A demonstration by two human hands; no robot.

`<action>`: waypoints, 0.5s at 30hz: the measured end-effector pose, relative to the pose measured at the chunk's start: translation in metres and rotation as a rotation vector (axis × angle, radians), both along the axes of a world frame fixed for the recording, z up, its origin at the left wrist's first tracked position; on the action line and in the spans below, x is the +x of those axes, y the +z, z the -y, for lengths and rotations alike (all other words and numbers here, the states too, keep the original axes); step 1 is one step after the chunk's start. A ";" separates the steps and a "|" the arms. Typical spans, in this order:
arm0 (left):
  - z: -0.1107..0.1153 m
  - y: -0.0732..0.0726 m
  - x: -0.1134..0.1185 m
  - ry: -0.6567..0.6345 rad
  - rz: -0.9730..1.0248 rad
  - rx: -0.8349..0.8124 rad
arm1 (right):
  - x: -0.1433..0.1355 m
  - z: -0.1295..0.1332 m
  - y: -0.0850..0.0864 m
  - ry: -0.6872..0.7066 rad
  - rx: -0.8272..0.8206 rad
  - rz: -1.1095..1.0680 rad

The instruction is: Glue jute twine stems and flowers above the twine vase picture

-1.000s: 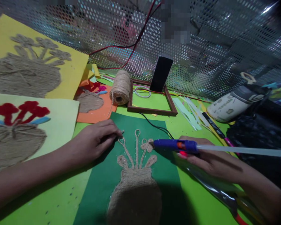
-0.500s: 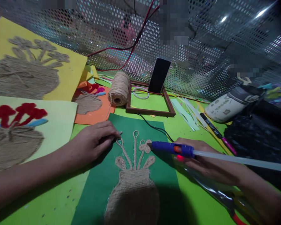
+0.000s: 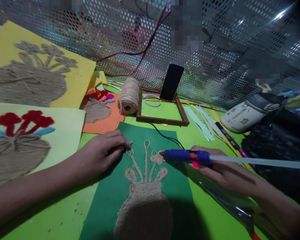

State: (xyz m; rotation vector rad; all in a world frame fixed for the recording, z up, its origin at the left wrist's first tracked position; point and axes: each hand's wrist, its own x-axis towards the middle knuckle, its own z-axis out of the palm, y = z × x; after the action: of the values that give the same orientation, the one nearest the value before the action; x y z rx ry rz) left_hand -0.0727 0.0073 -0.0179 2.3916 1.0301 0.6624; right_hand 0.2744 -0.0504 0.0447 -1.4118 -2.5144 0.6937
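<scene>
A green sheet (image 3: 105, 203) lies on the table with a twine vase (image 3: 145, 206) and several twine stems on it. My right hand (image 3: 215, 166) is closed around a blue glue gun (image 3: 177, 155), whose tip touches or nearly touches the small twine flower (image 3: 158, 158) on the right stem. A pale glue stick (image 3: 260, 162) sticks out of the gun's back. My left hand (image 3: 112, 146) rests at the sheet's upper left edge, fingers pinched by a short twine end (image 3: 131, 142) near the left stem's loop.
Behind stand a twine spool (image 3: 129, 95), a brown frame (image 3: 162, 120) and a phone (image 3: 172, 81). To the left lie a yellow sheet (image 3: 82, 66) and a cream sheet (image 3: 72, 133) with twine vases. A bottle (image 3: 240, 113), marker (image 3: 226, 135) and black bag (image 3: 262, 150) are right.
The whole view has shifted slightly, so everything appears a little farther right. Both hands keep nearly the same places over the sheet, and the glue gun's tip stays at the flower.
</scene>
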 end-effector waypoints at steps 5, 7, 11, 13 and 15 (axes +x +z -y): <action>0.000 0.001 0.002 0.000 0.007 0.005 | -0.002 0.000 0.003 -0.037 -0.048 0.073; 0.000 0.001 0.002 -0.004 0.006 0.003 | -0.003 0.000 0.005 -0.035 -0.073 0.077; 0.000 0.001 0.000 -0.016 0.009 -0.009 | 0.000 0.000 0.007 -0.091 -0.148 0.073; 0.000 0.000 0.000 -0.017 0.017 -0.008 | 0.003 -0.001 0.007 -0.192 -0.164 0.082; 0.000 0.001 0.000 -0.020 0.022 -0.004 | 0.006 -0.001 0.005 -0.263 -0.178 0.083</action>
State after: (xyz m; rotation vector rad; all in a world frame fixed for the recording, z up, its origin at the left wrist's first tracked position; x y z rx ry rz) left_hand -0.0731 0.0074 -0.0174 2.3827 0.9968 0.6778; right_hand 0.2805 -0.0490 0.0498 -1.8249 -2.3099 0.8380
